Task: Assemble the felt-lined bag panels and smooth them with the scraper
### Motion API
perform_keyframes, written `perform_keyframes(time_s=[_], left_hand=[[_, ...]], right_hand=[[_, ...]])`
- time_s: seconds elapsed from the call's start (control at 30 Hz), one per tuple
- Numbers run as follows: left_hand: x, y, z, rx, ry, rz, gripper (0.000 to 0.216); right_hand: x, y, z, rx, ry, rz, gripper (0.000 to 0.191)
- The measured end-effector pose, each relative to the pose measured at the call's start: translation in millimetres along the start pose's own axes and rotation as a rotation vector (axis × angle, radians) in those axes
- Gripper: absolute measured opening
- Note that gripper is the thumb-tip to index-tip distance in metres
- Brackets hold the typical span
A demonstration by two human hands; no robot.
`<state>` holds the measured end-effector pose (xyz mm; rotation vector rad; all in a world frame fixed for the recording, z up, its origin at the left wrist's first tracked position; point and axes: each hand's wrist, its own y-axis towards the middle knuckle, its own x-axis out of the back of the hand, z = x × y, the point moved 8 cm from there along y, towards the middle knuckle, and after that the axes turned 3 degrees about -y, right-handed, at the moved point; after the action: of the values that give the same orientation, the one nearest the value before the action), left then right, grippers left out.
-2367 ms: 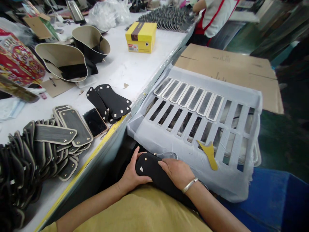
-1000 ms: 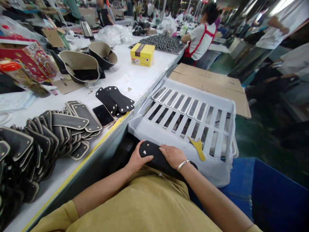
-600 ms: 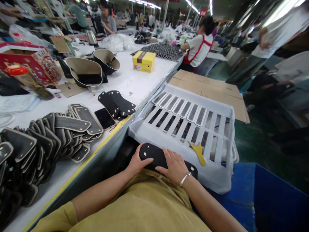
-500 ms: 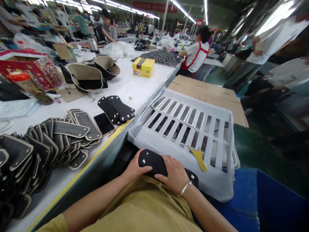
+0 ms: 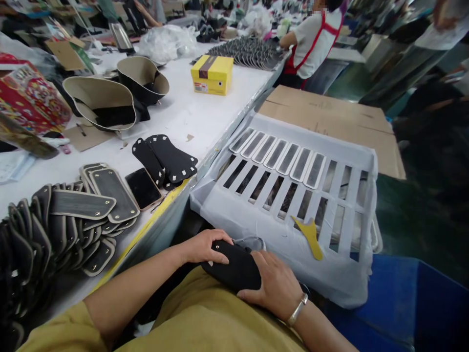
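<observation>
Both hands hold one black leather piece (image 5: 234,268) with small metal studs, low over my lap. My left hand (image 5: 204,246) curls over its far left end, fingers closed on the edge. My right hand (image 5: 275,286), with a silver bracelet on the wrist, grips the near right part, thumb under the piece. Just beyond them lies a white slotted rack (image 5: 256,217) with a yellow flat tool (image 5: 311,235) on it.
On the white table (image 5: 198,112) to the left lie a fanned stack of black pieces (image 5: 73,215), a phone (image 5: 143,187), more studded black pieces (image 5: 168,157), a yellow box (image 5: 211,73) and two curved shells (image 5: 100,95). Cardboard (image 5: 330,115) lies behind the rack. A person in white and red (image 5: 315,39) works farther off. A blue bin (image 5: 414,303) is at right.
The camera has tilted back down. The black piece has been turned and drawn closer to my body; my right hand slid from on top of it to grip its near edge.
</observation>
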<state>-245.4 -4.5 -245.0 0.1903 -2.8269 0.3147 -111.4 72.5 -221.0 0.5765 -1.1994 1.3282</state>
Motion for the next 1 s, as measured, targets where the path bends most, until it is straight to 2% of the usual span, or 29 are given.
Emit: perform_keyframes(time_s=[0.1, 0.27, 0.4, 0.57, 0.67, 0.83, 0.9, 1.0], left_hand=[[-1, 1, 6, 0.020, -0.108, -0.030, 0.032], [-2, 0, 10, 0.054, -0.190, -0.096, 0.026], [-5, -1, 11, 0.077, -0.200, -0.124, 0.024], [-6, -4, 11, 0.100, -0.129, -0.152, 0.021], [-5, -5, 2, 0.086, -0.010, -0.159, 0.027], [-12, -3, -24, 0.004, 0.518, -0.056, 0.073], [-18, -1, -28, 0.002, 0.622, 0.014, 0.074], [-20, 1, -24, 0.056, 0.654, 0.065, 0.069]], right_hand=[[-3, 1, -3, -0.011, 0.015, 0.016, 0.065], [-6, 4, -6, 0.010, 0.043, 0.044, 0.071], [-9, 7, -8, -0.004, 0.086, 0.097, 0.055], [-5, 13, -6, -0.036, 0.065, 0.078, 0.036], [-2, 19, -5, -0.052, 0.026, 0.037, 0.033], [1, 25, -4, -0.067, -0.005, -0.002, 0.034], [3, 20, -7, -0.069, -0.013, 0.007, 0.033], [5, 3, -19, -0.055, 0.003, 0.068, 0.034]])
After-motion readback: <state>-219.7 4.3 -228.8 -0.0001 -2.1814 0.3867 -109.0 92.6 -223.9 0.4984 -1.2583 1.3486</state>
